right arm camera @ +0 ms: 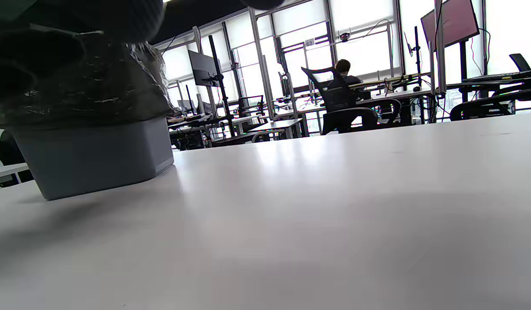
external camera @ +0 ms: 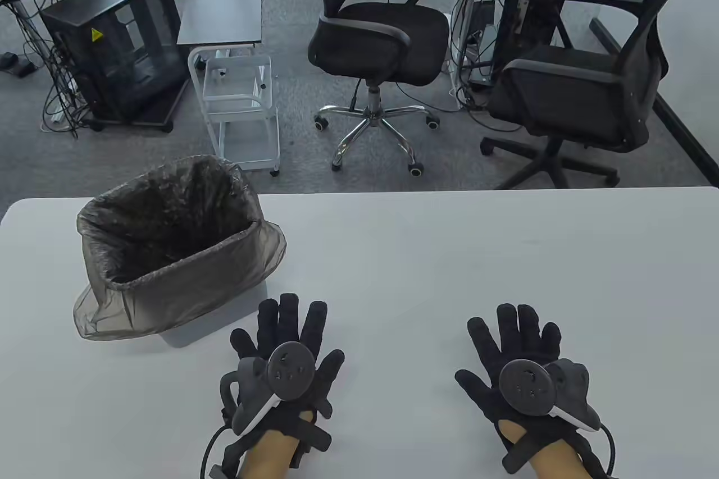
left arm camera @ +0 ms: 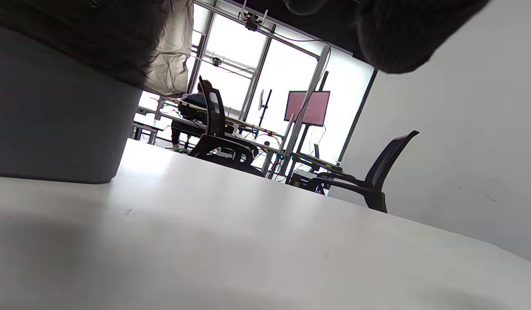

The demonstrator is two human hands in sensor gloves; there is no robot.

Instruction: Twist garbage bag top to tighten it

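A grey bin stands at the table's left, lined with a translucent dark garbage bag whose top is folded open over the rim. My left hand lies flat on the table, fingers spread, just right of the bin and apart from it. My right hand lies flat with fingers spread further right, holding nothing. The bin also shows in the left wrist view and in the right wrist view, with the bag's overhang above it.
The white table stretches right of the bin. Beyond its far edge are two black office chairs, a small white cart and a black cabinet on the floor.
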